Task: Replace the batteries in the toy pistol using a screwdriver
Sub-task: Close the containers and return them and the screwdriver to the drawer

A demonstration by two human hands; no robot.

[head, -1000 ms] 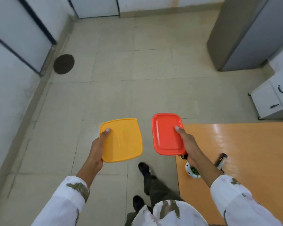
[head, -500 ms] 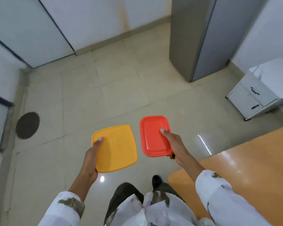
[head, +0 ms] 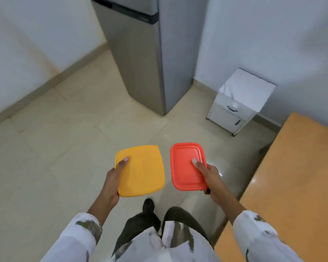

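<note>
Preparatory step: our left hand (head: 113, 178) grips a yellow lid (head: 140, 170), our right hand (head: 209, 173) a red lid (head: 187, 165); next, we likely turn to the worktop (head: 292, 176).

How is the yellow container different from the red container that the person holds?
Colour: the yellow container is yellow-orange, the red container is red. Shape: the yellow one looks wider and nearly square; the red one is narrower and more oblong, with a raised rim line on its lid. Holder: the left hand holds the yellow one, the right hand the red one. Both are lidded, held flat above the floor, with a thumb on top.
</note>
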